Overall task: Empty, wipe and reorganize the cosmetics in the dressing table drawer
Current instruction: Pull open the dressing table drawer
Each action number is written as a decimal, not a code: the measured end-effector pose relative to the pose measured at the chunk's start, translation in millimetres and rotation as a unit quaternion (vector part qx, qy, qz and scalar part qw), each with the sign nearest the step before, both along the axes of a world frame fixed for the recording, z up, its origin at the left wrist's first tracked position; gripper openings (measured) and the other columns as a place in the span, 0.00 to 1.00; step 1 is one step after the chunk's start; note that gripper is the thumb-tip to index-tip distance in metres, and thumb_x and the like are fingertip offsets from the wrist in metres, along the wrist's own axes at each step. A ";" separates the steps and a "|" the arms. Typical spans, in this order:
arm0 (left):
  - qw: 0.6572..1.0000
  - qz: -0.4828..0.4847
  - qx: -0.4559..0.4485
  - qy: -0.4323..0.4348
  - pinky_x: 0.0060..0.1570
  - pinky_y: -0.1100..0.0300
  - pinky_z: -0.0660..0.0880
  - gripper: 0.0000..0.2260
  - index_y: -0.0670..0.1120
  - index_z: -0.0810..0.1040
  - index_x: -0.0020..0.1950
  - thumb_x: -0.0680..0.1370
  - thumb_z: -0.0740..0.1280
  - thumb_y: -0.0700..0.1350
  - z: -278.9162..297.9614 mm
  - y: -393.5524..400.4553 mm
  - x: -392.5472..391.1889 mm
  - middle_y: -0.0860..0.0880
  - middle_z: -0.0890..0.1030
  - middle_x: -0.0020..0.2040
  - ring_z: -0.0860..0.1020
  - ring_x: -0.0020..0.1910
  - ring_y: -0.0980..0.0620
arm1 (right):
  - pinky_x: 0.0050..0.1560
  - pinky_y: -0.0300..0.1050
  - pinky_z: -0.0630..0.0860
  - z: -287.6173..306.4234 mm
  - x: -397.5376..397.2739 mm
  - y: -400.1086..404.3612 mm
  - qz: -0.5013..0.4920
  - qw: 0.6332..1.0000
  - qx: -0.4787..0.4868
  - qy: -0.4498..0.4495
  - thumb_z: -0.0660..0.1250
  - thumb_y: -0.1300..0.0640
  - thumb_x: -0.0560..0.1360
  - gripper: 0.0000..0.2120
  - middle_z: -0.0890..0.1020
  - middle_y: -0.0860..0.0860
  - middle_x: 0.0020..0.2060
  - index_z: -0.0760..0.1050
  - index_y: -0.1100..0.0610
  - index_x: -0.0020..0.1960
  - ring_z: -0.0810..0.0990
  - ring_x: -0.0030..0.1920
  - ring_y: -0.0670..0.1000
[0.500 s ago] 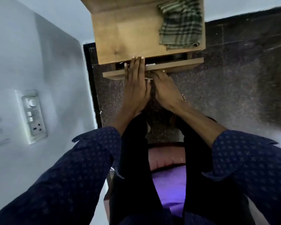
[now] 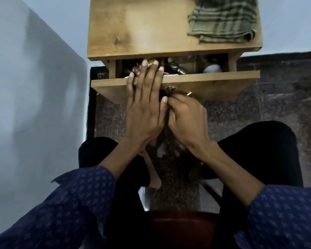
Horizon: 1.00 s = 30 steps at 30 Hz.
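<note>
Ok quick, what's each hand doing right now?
Left hand: open, straight fingers lying over the drawer front.
Right hand: fingers curled just below the drawer lock; what it grips cannot be told.

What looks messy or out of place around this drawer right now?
The cosmetics lie jumbled in the partly open drawer, pieces overlapping at angles. The folded checked cloth sits neatly on the table top. Nothing looks spilled or broken.
</note>
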<state>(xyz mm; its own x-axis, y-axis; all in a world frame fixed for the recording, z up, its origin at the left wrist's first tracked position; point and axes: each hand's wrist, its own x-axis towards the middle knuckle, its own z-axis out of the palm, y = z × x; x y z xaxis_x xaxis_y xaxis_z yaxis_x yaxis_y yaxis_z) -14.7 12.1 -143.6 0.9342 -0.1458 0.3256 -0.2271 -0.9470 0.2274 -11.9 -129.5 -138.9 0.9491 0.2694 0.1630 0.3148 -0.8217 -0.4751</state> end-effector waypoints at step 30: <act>0.995 0.094 0.041 0.015 0.36 0.57 0.66 0.18 0.48 0.75 0.45 0.88 0.53 0.53 52.9 -46.1 -164.7 0.51 0.74 0.38 0.71 0.32 0.52 | 0.43 0.37 0.75 72.8 -85.9 -81.7 0.097 0.988 0.029 0.119 0.73 0.59 0.75 0.06 0.83 0.39 0.36 0.88 0.52 0.49 0.79 0.39 0.37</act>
